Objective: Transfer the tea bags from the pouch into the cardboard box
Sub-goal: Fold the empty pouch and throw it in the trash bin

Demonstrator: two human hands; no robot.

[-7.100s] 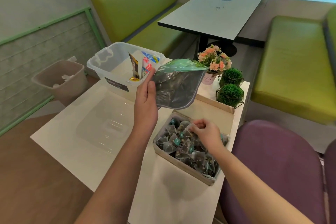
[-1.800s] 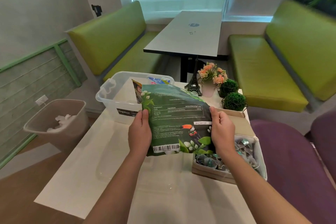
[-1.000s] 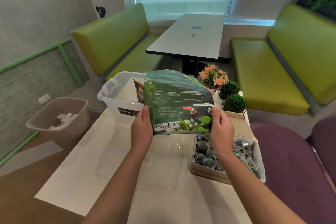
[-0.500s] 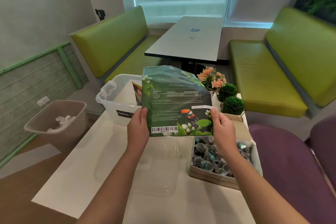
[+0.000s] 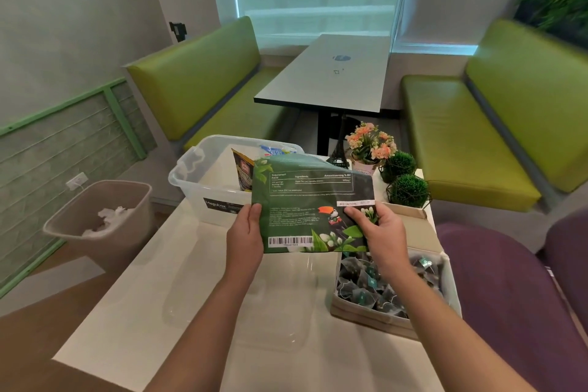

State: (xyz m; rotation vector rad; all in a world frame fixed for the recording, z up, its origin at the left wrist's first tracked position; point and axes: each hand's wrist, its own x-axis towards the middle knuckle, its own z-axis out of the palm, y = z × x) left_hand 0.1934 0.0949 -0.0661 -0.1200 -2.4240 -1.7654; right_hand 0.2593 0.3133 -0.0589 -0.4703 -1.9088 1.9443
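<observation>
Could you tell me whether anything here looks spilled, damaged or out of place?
Nothing stands out. Both hands, left hand and right hand, hold the green pouch above the table; the tea bags sit inside the cardboard box.

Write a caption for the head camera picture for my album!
Both hands, left and right, hold the green pouch beside the box of tea bags.

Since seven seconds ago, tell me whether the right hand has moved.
Yes. The right hand was down in the box among the tea bags; it now grips the pouch above the box.
</observation>
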